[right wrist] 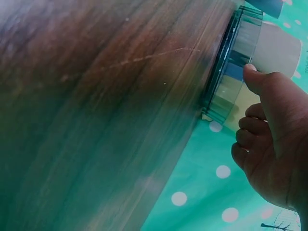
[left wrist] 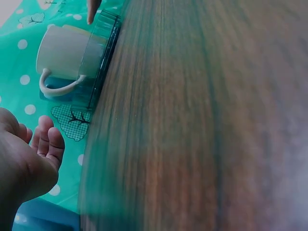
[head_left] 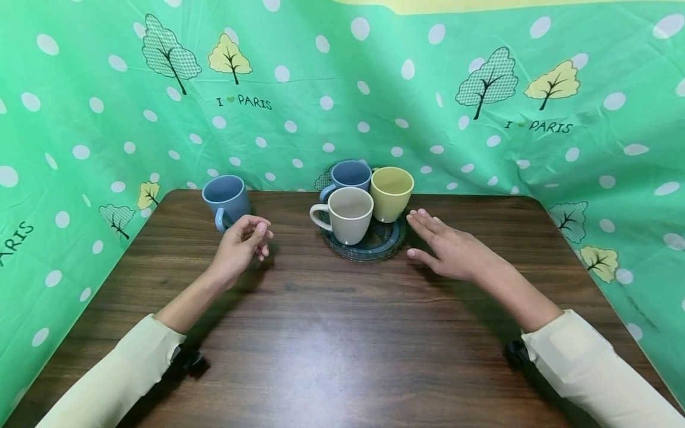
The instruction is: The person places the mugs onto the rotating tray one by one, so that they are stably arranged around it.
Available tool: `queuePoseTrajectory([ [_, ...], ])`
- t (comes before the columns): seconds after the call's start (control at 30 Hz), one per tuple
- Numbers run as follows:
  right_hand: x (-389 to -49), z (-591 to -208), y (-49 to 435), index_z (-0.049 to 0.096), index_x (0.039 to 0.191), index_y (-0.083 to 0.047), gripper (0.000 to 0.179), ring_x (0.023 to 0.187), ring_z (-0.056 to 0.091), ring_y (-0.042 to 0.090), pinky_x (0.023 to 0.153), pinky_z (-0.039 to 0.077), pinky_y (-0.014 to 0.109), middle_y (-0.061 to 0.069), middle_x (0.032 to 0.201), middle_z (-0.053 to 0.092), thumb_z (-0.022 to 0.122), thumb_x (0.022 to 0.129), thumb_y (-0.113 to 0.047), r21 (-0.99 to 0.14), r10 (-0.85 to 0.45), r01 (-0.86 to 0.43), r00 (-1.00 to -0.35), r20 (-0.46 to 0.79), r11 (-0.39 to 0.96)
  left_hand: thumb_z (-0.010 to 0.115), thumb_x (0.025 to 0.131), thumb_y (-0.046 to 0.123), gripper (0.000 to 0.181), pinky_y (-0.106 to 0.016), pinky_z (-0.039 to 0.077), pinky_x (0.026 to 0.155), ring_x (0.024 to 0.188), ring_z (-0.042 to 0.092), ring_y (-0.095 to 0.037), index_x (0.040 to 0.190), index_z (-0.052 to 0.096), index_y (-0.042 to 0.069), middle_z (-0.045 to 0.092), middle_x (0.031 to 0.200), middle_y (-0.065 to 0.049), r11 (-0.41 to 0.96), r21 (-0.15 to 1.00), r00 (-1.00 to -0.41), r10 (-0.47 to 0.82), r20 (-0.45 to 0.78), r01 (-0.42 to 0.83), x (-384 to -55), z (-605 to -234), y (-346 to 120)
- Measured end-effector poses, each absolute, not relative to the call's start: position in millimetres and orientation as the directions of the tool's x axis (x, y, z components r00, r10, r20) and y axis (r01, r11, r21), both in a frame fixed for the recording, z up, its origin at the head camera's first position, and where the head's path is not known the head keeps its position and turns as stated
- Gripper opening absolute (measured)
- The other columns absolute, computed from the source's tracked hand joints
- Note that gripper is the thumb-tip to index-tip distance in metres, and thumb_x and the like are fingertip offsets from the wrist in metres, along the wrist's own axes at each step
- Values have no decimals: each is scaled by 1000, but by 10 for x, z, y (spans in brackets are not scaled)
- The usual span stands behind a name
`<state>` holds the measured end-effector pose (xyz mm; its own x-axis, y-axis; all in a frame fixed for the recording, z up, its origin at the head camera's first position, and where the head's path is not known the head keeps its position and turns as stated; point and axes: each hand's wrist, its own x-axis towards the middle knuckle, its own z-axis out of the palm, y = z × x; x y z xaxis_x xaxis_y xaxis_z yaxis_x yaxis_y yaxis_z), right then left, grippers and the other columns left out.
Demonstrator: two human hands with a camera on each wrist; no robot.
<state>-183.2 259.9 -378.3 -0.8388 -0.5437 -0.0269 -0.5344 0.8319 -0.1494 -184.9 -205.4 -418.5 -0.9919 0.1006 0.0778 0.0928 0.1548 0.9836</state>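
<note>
A round clear glass tray (head_left: 364, 255) stands near the back of the table. On it are a white mug (head_left: 350, 221) in front, a yellow mug (head_left: 393, 199) at right and a blue mug (head_left: 350, 173) behind. Another blue mug (head_left: 230, 196) stands apart on the left, its handle toward me. My left hand (head_left: 238, 246) hovers just in front of that mug, fingers loosely bent and holding nothing. Beside the tray's right side, my right hand (head_left: 449, 246) has its fingers extended toward the yellow mug, palm down. In the right wrist view its thumb (right wrist: 255, 79) overlaps the tray's rim.
The brown wooden table (head_left: 321, 333) reaches back to a green curtain (head_left: 299, 89) with white dots and printed trees. A black wrist device (head_left: 192, 361) sits under the left sleeve, and another (head_left: 516, 355) is under the right sleeve.
</note>
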Motion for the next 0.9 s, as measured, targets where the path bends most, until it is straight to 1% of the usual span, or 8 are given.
queuePoseTrajectory([
  [0.2, -1852, -3800, 2618, 28, 178, -3, 79, 175, 25, 44, 138, 32, 64, 24, 186, 26, 61, 118, -42, -150, -534, -524, -845, -34, 838, 52, 122, 24, 40, -23, 59, 69, 75, 65, -9, 141, 54, -11, 72, 107, -3, 160, 984, -993, 94, 69, 83, -1802, -4172, -2115],
  [0.27, -1856, -3804, 2623, 29, 178, -3, 79, 174, 25, 44, 137, 34, 65, 24, 186, 26, 61, 118, -42, -149, -533, -523, -846, -34, 839, 52, 121, 24, 39, -23, 59, 69, 75, 65, -9, 141, 54, -10, 72, 106, 0, 159, 984, -994, 91, 61, 75, -1785, -4166, -2136],
  [0.47, -1863, -3802, 2631, 28, 178, -3, 79, 174, 25, 45, 136, 36, 67, 24, 187, 23, 62, 117, -41, -154, -532, -522, -846, -34, 839, 52, 121, 24, 31, -23, 59, 68, 75, 65, -9, 135, 57, -4, 74, 107, -1, 149, 987, -996, 76, 49, 60, -1721, -4160, -2226],
  [0.63, -1872, -3811, 2632, 29, 178, -2, 80, 173, 27, 47, 133, 39, 68, 25, 186, 23, 63, 117, -41, -156, -530, -519, -848, -35, 841, 52, 121, 23, 31, -24, 59, 67, 75, 65, -10, 135, 57, -5, 75, 107, 0, 159, 986, -997, 65, 49, 59, -1657, -4155, -2286],
  [0.7, -1877, -3818, 2631, 29, 178, -3, 80, 172, 28, 48, 132, 41, 69, 25, 187, 23, 62, 117, -42, -157, -529, -517, -848, -38, 841, 53, 121, 23, 29, -25, 59, 67, 75, 65, -9, 133, 59, -3, 75, 107, 0, 161, 985, -997, 55, 48, 57, -1635, -4153, -2312],
  [0.83, -1885, -3823, 2632, 28, 178, -4, 80, 172, 28, 48, 132, 40, 68, 24, 186, 24, 62, 117, -43, -159, -527, -515, -848, -43, 842, 55, 120, 26, 22, -24, 60, 66, 75, 66, -8, 127, 63, 7, 74, 105, 4, 162, 985, -998, 29, 52, 56, -1606, -4153, -2369],
  [0.9, -1889, -3826, 2633, 28, 178, -3, 80, 172, 28, 48, 132, 41, 68, 25, 186, 25, 63, 117, -43, -160, -526, -513, -849, -45, 843, 55, 120, 26, 21, -24, 60, 66, 74, 66, -8, 126, 64, 8, 74, 103, 5, 162, 985, -998, 18, 58, 60, -1594, -4156, -2394],
])
